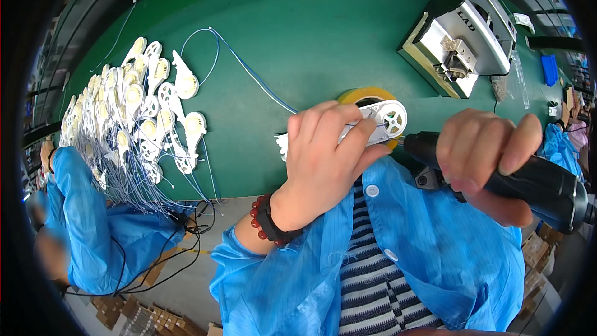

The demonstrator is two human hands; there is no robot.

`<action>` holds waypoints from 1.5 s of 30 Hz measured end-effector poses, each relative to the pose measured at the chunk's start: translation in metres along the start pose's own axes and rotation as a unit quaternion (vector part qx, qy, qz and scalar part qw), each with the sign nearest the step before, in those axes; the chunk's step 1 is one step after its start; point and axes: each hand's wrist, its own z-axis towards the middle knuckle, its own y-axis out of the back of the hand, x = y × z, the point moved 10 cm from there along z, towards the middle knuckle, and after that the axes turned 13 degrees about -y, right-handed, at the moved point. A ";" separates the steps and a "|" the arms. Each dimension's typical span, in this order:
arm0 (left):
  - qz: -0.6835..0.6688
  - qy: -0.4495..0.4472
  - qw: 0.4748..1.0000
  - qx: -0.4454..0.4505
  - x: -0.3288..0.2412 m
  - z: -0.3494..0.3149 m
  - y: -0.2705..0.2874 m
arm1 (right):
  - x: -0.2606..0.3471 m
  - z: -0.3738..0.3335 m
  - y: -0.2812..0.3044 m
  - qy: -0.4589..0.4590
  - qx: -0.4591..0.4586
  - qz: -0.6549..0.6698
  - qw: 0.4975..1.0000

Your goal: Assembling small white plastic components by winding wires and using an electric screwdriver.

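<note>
The left hand (pixel 323 162) grips a flat white plastic part (pixel 379 121) near the middle of the picture, just above the person's chest and over the near edge of the green table (pixel 298 18). The fingers (pixel 336 127) are closed around the part from above and the thumb presses it from below, so only its right end shows, a round section with spokes like a small wheel. A thin blue wire (pixel 249 68) runs from the part up and to the left across the table.

The right hand (pixel 485 162) is closed firmly around the black body of an electric screwdriver (pixel 528 183). The long axis of the tool lies almost level, from right to left, and its tip points at the round end of the white part. The tip seems to touch the part or to be just beside it; the exact contact point is hidden. So the part lies directly to the left of the right hand, along the line of the tool.

Behind the part a roll of yellow tape (pixel 367 94) lies on the table. Well apart to the left there is a pile of similar white parts (pixel 143 118) with wires. A grey machine (pixel 463 37) stands at the upper right.
</note>
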 end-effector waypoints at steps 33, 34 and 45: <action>-0.112 0.004 0.992 -0.049 0.001 -0.002 0.016 | 0.026 0.000 -0.009 0.051 0.014 -0.030 0.998; -0.153 0.047 0.986 -0.042 0.007 -0.004 0.013 | 0.026 0.000 -0.010 0.047 0.018 -0.030 0.998; -0.486 0.180 0.854 -0.046 0.019 -0.020 -0.018 | 0.034 0.017 -0.032 0.037 0.083 -0.028 0.995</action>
